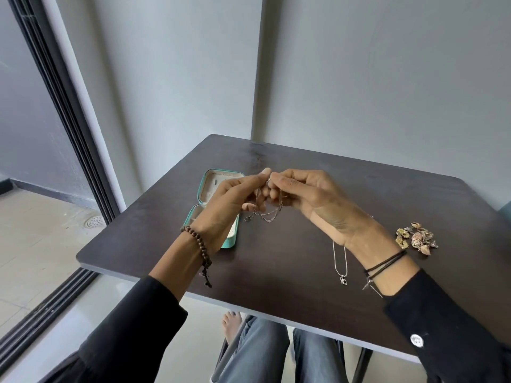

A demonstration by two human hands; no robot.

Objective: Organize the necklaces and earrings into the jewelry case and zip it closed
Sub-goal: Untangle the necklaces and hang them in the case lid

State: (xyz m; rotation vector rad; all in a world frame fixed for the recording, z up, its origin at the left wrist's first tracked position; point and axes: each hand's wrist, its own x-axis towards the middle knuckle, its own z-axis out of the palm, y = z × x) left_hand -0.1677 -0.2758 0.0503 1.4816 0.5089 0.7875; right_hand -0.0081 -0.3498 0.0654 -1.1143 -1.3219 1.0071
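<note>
Over the middle of the dark table [276,261], my left hand [232,200] and my right hand [307,197] meet and both pinch a thin silver necklace [269,215]. Its chain hangs in loops below my fingers. The teal jewelry case [213,186] lies open behind my left hand, its pale lining showing and its near half partly hidden by my wrist. A second silver necklace with a small pendant [340,265] lies flat on the table under my right wrist. A heap of gold and pink earrings [417,237] sits at the right.
The table stands in a corner against grey walls; its left edge borders a sliding door track [69,106] and a tiled floor with a drain. My knees and a bare foot show under the near edge.
</note>
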